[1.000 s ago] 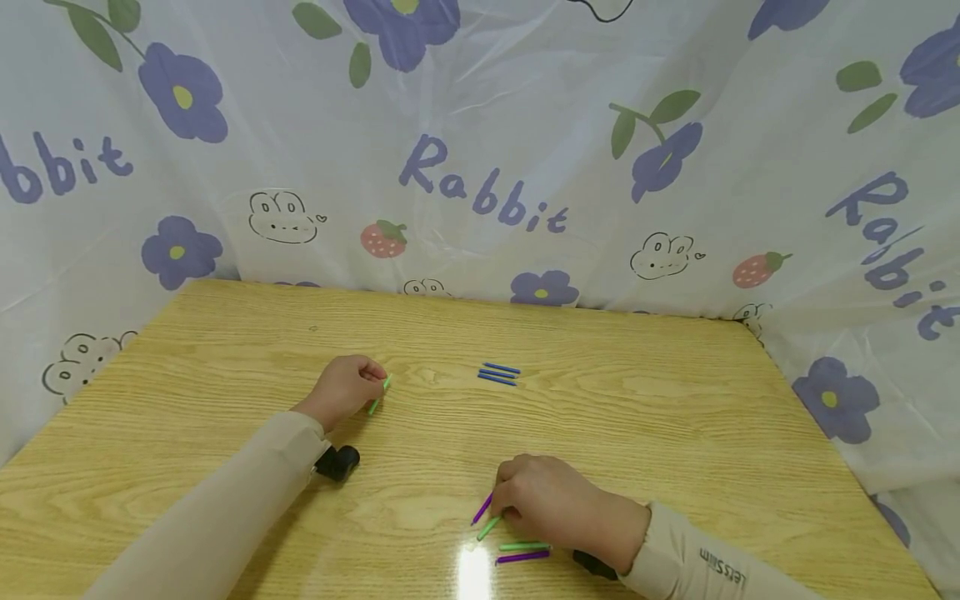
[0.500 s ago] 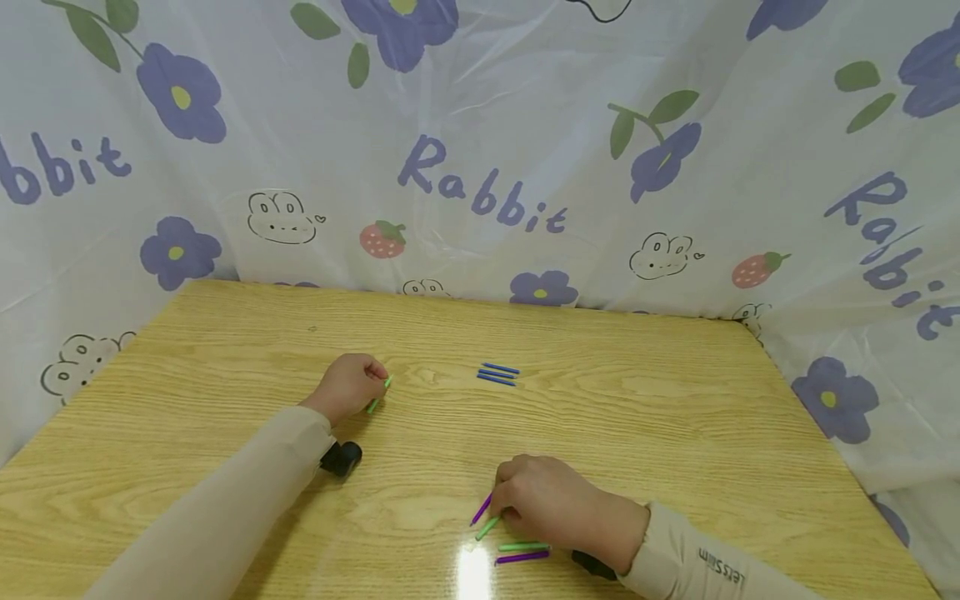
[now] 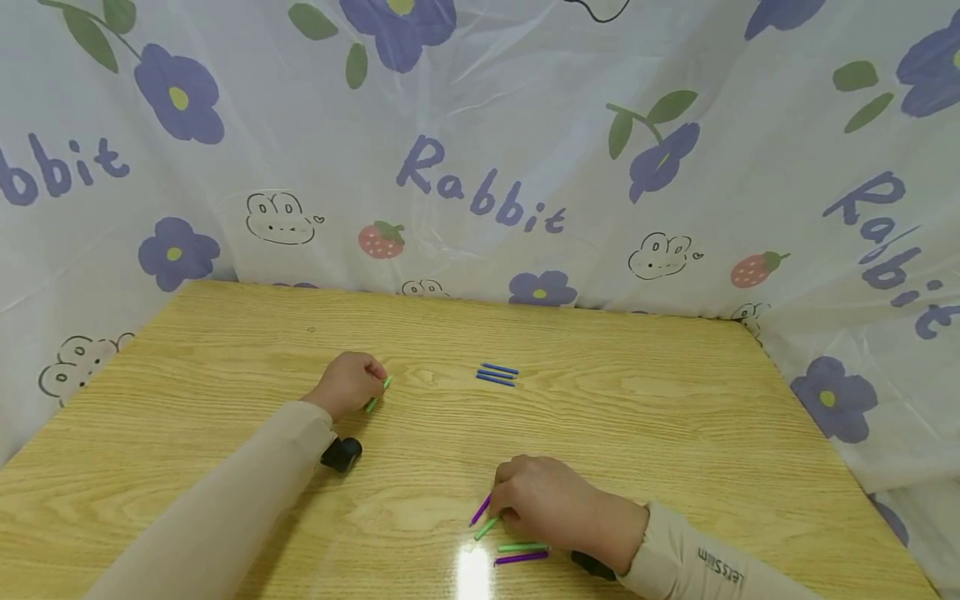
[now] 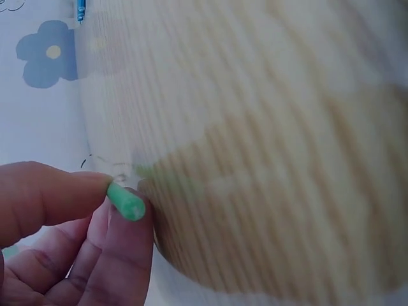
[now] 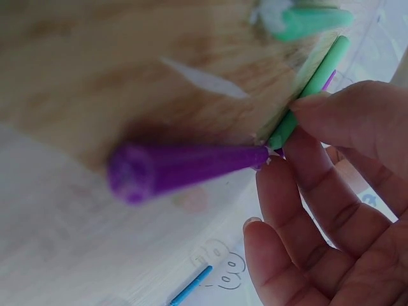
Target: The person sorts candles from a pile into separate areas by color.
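Note:
In the head view, my left hand [image 3: 348,384] is low over the left-middle of the table, pinching a slim green crayon-like stick [image 3: 371,404]. The left wrist view shows that stick's blunt end [image 4: 129,205] between thumb and fingers. My right hand [image 3: 551,504] is near the front; in the right wrist view its thumb and forefinger pinch another green stick [image 5: 326,64]. A purple stick [image 5: 191,167] lies beside those fingers, its thin tip right at the fingertips. Just in front of this hand lie one more green stick [image 3: 523,547] and one more purple stick [image 3: 521,558].
Three blue sticks [image 3: 497,374] lie side by side near the middle of the wooden table [image 3: 637,400]. A white curtain [image 3: 480,100] printed with flowers and rabbits hangs behind it. Black wrist cameras sit under both cuffs, the left one [image 3: 342,454] close over the table.
My left wrist and sleeve have shifted slightly up and to the right, with the green stick still pinched in about the same spot. My right hand and the loose sticks have stayed put.

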`<action>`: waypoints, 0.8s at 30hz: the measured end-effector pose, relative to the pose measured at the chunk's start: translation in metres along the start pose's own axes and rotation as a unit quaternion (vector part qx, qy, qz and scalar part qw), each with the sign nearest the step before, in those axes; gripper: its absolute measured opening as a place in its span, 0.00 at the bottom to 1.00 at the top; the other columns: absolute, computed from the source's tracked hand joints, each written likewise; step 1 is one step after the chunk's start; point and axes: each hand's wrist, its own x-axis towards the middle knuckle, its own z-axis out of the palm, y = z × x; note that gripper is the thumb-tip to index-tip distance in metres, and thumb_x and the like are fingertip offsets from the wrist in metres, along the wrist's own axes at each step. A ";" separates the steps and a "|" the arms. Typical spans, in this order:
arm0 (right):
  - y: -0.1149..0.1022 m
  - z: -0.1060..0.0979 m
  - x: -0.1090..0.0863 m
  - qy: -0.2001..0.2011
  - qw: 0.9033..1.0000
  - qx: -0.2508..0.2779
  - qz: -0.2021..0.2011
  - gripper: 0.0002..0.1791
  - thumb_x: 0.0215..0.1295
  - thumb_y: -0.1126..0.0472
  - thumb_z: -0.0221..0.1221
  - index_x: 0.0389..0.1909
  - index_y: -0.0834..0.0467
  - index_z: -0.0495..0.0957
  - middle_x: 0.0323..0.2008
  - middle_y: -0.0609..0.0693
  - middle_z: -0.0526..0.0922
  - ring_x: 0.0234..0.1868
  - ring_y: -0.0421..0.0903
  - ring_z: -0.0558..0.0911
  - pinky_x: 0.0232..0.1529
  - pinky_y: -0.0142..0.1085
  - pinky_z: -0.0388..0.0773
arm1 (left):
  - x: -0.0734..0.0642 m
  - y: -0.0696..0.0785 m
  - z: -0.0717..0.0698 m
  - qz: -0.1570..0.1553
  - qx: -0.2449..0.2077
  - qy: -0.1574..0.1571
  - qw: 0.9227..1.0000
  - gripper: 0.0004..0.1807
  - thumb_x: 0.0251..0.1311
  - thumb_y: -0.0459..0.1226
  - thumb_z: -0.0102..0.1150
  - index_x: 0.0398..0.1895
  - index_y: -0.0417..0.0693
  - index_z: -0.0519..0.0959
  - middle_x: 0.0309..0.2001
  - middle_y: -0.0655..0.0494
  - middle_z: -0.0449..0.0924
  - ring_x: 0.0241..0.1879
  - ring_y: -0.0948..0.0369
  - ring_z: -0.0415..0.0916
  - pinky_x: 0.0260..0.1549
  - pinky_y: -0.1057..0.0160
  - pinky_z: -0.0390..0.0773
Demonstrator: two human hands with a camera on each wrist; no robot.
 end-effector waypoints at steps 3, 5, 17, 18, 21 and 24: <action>0.000 0.001 0.000 0.002 1.000 -0.004 -0.003 0.09 0.48 0.66 0.61 0.26 0.47 0.83 0.27 0.38 0.77 0.26 0.32 0.70 0.28 0.22 0.66 | -0.001 0.001 0.000 0.001 0.008 -0.001 1.000 0.11 0.48 0.26 0.51 0.37 0.33 0.76 0.33 0.46 0.75 0.32 0.55 0.69 0.28 0.62 0.71; 0.001 0.001 0.000 0.008 1.000 -0.008 -0.008 0.09 0.48 0.66 0.61 0.25 0.47 0.83 0.26 0.37 0.77 0.25 0.32 0.70 0.28 0.21 0.66 | -0.001 0.001 -0.001 0.005 0.012 0.000 1.000 0.11 0.47 0.26 0.52 0.36 0.33 0.76 0.33 0.45 0.75 0.32 0.55 0.69 0.28 0.62 0.71; 0.001 0.003 0.000 0.014 1.000 -0.010 -0.014 0.08 0.49 0.65 0.62 0.25 0.47 0.83 0.26 0.37 0.77 0.26 0.31 0.70 0.28 0.21 0.66 | 0.000 0.000 -0.001 0.010 0.010 -0.012 1.000 0.09 0.51 0.28 0.53 0.36 0.33 0.76 0.36 0.45 0.75 0.34 0.54 0.70 0.27 0.63 0.71; 0.001 0.003 0.000 0.012 1.000 -0.009 -0.013 0.08 0.49 0.65 0.62 0.25 0.47 0.83 0.26 0.37 0.77 0.26 0.31 0.70 0.28 0.21 0.66 | 0.000 0.000 -0.002 0.010 0.011 -0.013 1.000 0.09 0.51 0.28 0.53 0.36 0.33 0.76 0.36 0.44 0.75 0.34 0.54 0.70 0.27 0.63 0.71; 0.001 0.003 0.000 0.009 1.000 -0.009 -0.011 0.08 0.49 0.65 0.62 0.25 0.47 0.83 0.26 0.37 0.77 0.26 0.31 0.70 0.28 0.21 0.66 | 0.000 -0.001 -0.002 0.006 0.010 -0.015 1.000 0.09 0.52 0.28 0.53 0.37 0.33 0.76 0.36 0.44 0.75 0.33 0.54 0.71 0.26 0.63 0.71; 0.001 0.002 0.000 0.005 1.000 -0.003 -0.008 0.09 0.48 0.66 0.61 0.25 0.48 0.83 0.26 0.37 0.77 0.26 0.31 0.70 0.28 0.21 0.66 | 0.001 -0.001 -0.001 0.002 0.007 -0.017 1.000 0.09 0.52 0.28 0.52 0.37 0.33 0.75 0.36 0.45 0.75 0.33 0.55 0.70 0.26 0.64 0.71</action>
